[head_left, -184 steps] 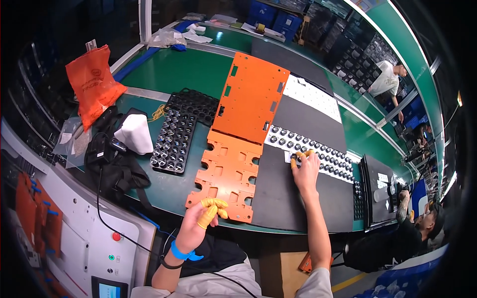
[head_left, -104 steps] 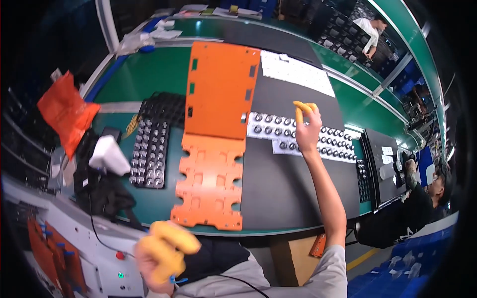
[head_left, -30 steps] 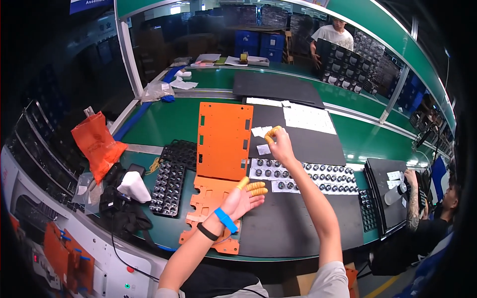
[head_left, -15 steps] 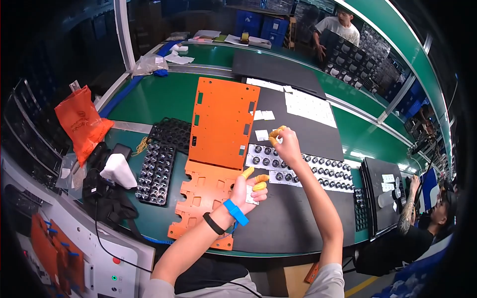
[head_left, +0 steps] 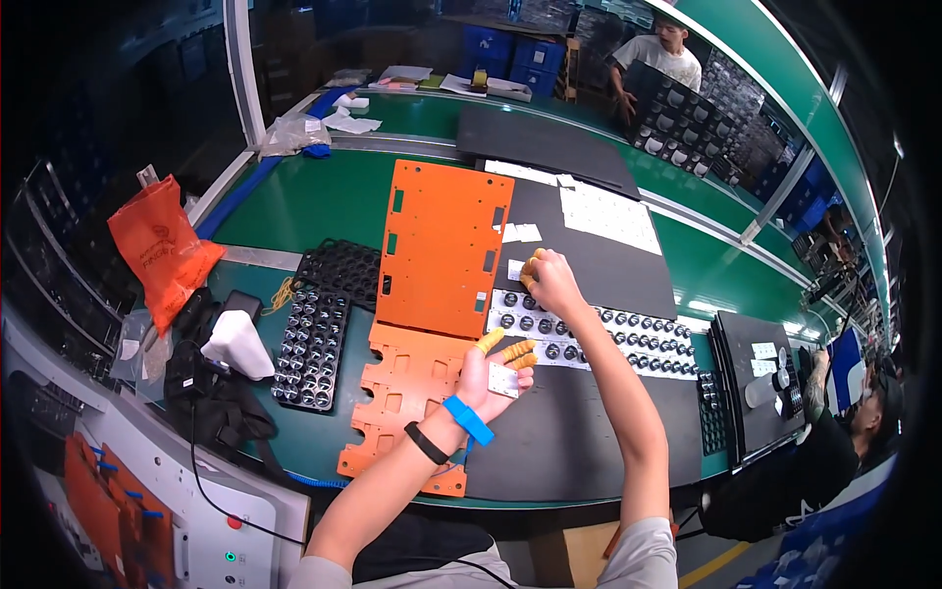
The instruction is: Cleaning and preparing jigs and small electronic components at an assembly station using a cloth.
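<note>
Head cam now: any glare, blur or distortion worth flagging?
Head view: strong fisheye, bench rails bow toward the dark rim; bright glare streak on the green bench at right; left hand and right hand look sharp, no motion blur; far shelves dim.
</note>
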{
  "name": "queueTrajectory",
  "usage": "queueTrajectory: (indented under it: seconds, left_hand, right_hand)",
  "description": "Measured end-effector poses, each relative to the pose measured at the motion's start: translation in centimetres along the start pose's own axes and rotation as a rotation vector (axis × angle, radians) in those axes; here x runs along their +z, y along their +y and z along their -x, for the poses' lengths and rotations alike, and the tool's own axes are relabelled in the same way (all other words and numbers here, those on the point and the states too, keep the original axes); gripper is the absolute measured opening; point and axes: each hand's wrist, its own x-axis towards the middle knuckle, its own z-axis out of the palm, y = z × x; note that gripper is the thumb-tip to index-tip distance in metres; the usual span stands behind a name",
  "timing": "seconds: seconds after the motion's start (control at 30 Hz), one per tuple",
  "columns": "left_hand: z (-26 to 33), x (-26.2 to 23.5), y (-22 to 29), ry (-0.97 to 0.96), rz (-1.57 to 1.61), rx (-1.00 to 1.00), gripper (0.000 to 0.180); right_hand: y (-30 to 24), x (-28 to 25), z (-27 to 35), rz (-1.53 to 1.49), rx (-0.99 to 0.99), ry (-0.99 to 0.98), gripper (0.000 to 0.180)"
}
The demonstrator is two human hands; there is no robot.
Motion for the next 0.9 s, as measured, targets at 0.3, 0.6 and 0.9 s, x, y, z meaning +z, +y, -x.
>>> queueTrajectory:
  seconds: [0.3,0.6,0.9]
  left_hand:
    - [-0.8,-2.4,0.4,-0.006,-0.005,-0.031,0.055]
    - [-0.9,-2.1,-0.5,-0.026,-0.173,-0.099,0.033]
    - [0.0,-1.5,0.0,0.027,-0.170,-0.113,0.027]
  right_hand:
    - [-6.1,-9.5,2.5,-0.443,0.025,0.227,0.013]
    - [-5.9,-10.0,6.6,-0.512,0.253,0.195,0.008]
    - [2.0,-2.7,2.1,0.339,0.328,-0.079,0.036]
